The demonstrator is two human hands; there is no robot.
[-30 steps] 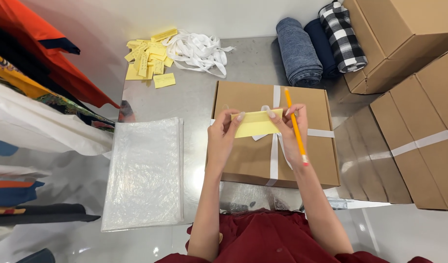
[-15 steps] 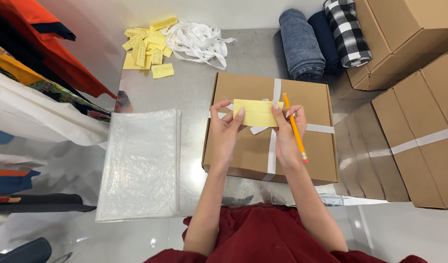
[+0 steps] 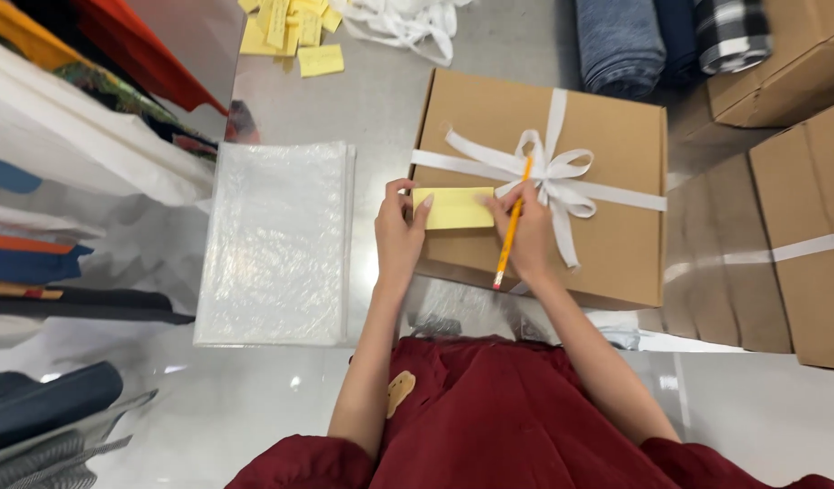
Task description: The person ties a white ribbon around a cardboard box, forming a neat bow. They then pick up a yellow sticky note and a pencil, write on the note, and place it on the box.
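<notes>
On the flat brown cardboard box [image 3: 544, 181], tied crosswise with a glossy white ribbon bow [image 3: 548, 170], lies a small rectangular yellow paper slip [image 3: 453, 208]. The left hand [image 3: 397, 237] pinches the slip's left edge between thumb and fingers. The right hand [image 3: 525, 237] presses its right end while curled around a slim orange pencil [image 3: 512, 225], beside a crinkly clear plastic bag stack [image 3: 276, 240].

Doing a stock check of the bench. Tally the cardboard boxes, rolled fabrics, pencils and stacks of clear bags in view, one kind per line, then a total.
Cardboard boxes: 4, namely the ribboned box, one at top right, and two at the right
Rolled fabrics: 3, namely grey-blue, dark blue, checked
Pencils: 1, orange, in the right hand
Clear bag stacks: 1
Total: 9
</notes>
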